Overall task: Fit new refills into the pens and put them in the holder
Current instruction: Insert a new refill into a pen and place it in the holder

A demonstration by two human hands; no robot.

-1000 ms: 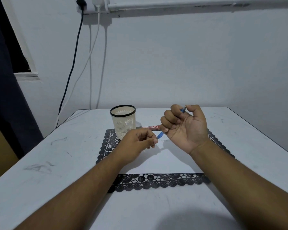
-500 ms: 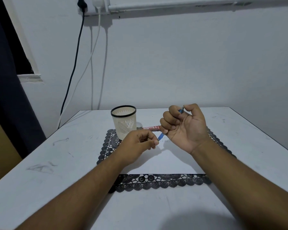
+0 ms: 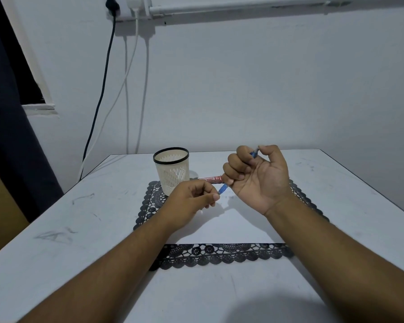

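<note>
My right hand (image 3: 258,177) grips a blue pen (image 3: 223,189) in its curled fingers, palm toward me; the pen's top pokes out by the thumb and its lower end points down-left. My left hand (image 3: 193,200) has its thumb and fingers pinched together at the pen's lower tip; what they hold is too small to tell. A cream mesh holder (image 3: 172,170) with a black rim stands upright at the mat's far left corner. Behind my hands a red refill packet (image 3: 211,179) lies flat on the mat.
A white mat with black lace edging (image 3: 219,254) lies in the middle of the white table (image 3: 56,252). Cables (image 3: 126,89) hang down the wall behind the table's far left corner. A dark curtain (image 3: 7,136) stands at the left.
Both hands stay almost where they were, working at the pen's lower tip. The view has shifted slightly.
</note>
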